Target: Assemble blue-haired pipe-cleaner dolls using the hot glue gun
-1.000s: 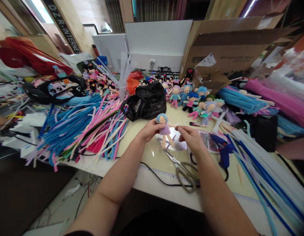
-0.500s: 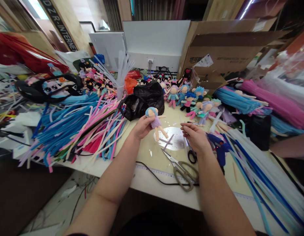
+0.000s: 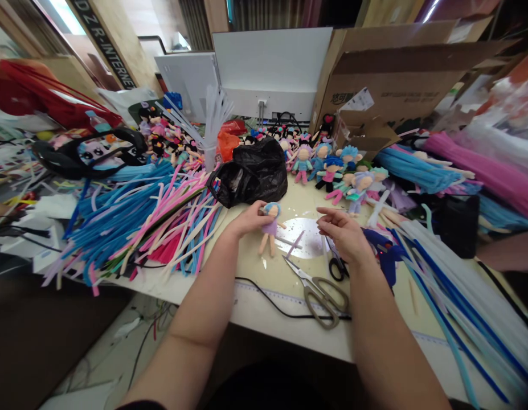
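Centre of frame: blue-haired doll (image 3: 269, 228), pinched in left hand (image 3: 249, 218). Right of centre: right hand (image 3: 339, 230), fingers curled narrow; cannot tell if holding. Possible snag, if lowered: tan-handled scissors (image 3: 305, 277), below centre, tips just beside the doll. Possible burn, if hot: glue gun (image 3: 388, 267), near right hand. Obstructing: black bag (image 3: 264, 171), above centre; fuzzy strips (image 3: 118, 208), left of frame.

We log the doll (image 3: 270, 228) as matt, fuzzy. Stems (image 3: 118, 210) look fibrous, soft-napped. Bag (image 3: 266, 173): thin, crinkled plastic, glossy. Scissors (image 3: 307, 281): part smooth metal, part plastic by our eye. Disc (image 3: 312, 240) shiny, reflective. Box (image 3: 375, 74): matt cardboard.
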A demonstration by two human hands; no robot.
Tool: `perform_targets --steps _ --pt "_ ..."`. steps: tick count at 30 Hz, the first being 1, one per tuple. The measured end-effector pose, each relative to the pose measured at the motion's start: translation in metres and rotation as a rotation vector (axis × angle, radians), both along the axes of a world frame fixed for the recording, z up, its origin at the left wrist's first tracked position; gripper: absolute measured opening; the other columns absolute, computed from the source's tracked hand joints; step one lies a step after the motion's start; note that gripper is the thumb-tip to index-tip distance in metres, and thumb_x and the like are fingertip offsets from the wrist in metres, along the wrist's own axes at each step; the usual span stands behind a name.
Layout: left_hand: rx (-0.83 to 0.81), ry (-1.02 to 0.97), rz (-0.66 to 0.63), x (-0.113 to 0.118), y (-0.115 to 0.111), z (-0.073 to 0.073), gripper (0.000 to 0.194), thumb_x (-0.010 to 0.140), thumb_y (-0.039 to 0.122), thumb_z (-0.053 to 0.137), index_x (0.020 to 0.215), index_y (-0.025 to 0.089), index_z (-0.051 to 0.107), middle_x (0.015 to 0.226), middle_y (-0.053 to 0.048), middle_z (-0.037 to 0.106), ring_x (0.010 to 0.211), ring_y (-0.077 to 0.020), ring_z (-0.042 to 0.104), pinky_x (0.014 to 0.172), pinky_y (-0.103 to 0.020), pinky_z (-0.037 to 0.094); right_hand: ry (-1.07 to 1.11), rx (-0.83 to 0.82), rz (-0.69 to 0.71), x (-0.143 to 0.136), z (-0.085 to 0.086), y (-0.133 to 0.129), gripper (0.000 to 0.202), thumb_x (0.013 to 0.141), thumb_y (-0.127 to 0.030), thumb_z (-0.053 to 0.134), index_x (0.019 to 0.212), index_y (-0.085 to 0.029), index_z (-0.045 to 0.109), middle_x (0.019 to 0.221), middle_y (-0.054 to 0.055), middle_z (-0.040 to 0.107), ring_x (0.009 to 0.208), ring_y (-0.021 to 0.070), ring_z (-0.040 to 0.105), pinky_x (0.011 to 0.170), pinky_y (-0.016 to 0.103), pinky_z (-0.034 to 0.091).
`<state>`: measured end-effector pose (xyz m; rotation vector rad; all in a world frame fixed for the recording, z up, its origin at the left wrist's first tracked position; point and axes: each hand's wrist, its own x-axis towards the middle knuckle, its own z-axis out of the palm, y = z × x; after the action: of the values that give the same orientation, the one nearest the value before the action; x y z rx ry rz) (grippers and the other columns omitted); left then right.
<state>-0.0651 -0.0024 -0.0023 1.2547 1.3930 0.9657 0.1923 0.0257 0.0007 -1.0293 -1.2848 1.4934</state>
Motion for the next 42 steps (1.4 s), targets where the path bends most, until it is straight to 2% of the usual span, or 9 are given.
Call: perform_targets --steps 3,7,13,17,26,30,32,39,42 --pt "0.017 0.303 0.032 -0.007 -0.002 0.004 0.046 0.059 0.032 0.075 0.100 0.016 0.062 0.091 -0.006 0.064 0.089 -0.0239 0.059 0.077 -0.033 0.045 -0.017 -0.016 0.000 -0.003 -0.004 0.000 0.042 0.059 -0.032 0.074 0.099 -0.020 0.066 0.072 -0.003 0.059 0.063 0.0106 0.055 0.062 0.027 0.045" --pt "0.314 0.511 0.249 0.012 -0.010 0.018 0.034 0.065 0.028 0.071 0.097 0.020 0.069 0.111 -0.009 0.062 0.112 -0.0281 0.050 0.095 -0.036 0.038 -0.015 -0.035 0.008 -0.007 -0.002 -0.002 0.042 0.061 -0.036 0.074 0.098 -0.019 0.065 0.074 -0.001 0.063 0.064 0.0112 0.058 0.064 0.028 0.048" --pt "0.100 -0.145 -0.183 0.073 -0.014 0.009 0.044 0.072 0.025 0.065 0.115 0.016 0.062 0.103 -0.010 0.068 0.079 -0.0169 0.062 0.075 -0.033 0.048 0.023 -0.005 0.070 -0.015 0.010 -0.013 0.039 0.066 -0.039 0.071 0.099 -0.020 0.064 0.080 0.002 0.067 0.072 0.0143 0.063 0.070 0.031 0.051" --pt "0.037 -0.181 -0.067 0.082 -0.012 0.002 0.017 0.068 0.026 0.067 0.079 0.014 0.066 0.068 -0.003 0.064 0.059 -0.0120 0.057 0.060 -0.027 0.045 0.012 0.008 0.064 -0.010 0.009 -0.011 0.036 0.068 -0.039 0.070 0.100 -0.021 0.064 0.084 0.004 0.069 0.077 0.0172 0.066 0.071 0.034 0.052" --pt "0.190 0.067 0.046 0.066 -0.016 0.009 0.029 0.083 0.038 0.050 0.063 0.018 0.059 0.056 0.000 0.058 0.054 -0.0132 0.054 0.058 -0.027 0.042 -0.125 0.537 -0.769 0.024 0.026 -0.003 0.023 0.082 -0.036 0.058 0.095 -0.018 0.065 0.078 0.002 0.062 0.069 0.0144 0.059 0.071 0.033 0.050" --pt "0.300 0.187 -0.346 0.069 -0.026 0.012 0.015 0.078 0.027 0.058 0.085 0.022 0.070 0.099 -0.006 0.071 0.097 -0.0209 0.063 0.089 -0.032 0.044 -0.206 0.477 -0.569 0.022 0.023 -0.003 0.026 0.077 -0.034 0.064 0.097 -0.018 0.065 0.073 0.000 0.059 0.059 0.0126 0.054 0.060 0.030 0.048" --pt "0.361 0.178 -0.479 0.072 -0.031 0.015 0.034 0.076 0.020 0.060 0.108 0.026 0.067 0.123 -0.004 0.065 0.115 -0.0215 0.056 0.100 -0.033 0.039 -0.255 0.391 -0.433 0.020 0.017 -0.001 0.031 0.070 -0.031 0.069 0.099 -0.019 0.065 0.081 0.001 0.060 0.059 0.0113 0.053 0.057 0.029 0.047" --pt "0.382 0.188 -0.111 0.084 -0.029 0.017 0.030 0.085 0.029 0.055 0.110 0.018 0.067 0.107 -0.009 0.069 0.097 -0.0208 0.062 0.088 -0.034 0.046 -0.071 0.155 -0.089 0.001 0.013 -0.008 0.033 0.077 -0.040 0.063 0.104 -0.022 0.062 0.084 -0.001 0.059 0.064 0.0100 0.059 0.059 0.025 0.049" --pt "0.364 0.095 -0.108 0.088 -0.024 0.009 0.037 0.080 0.030 0.063 0.115 0.018 0.065 0.107 -0.008 0.070 0.093 -0.0192 0.064 0.083 -0.032 0.048 -0.010 0.136 0.011 -0.009 0.015 -0.015 0.032 0.079 -0.042 0.062 0.104 -0.023 0.061 0.090 0.001 0.062 0.070 0.0117 0.063 0.062 0.026 0.051"
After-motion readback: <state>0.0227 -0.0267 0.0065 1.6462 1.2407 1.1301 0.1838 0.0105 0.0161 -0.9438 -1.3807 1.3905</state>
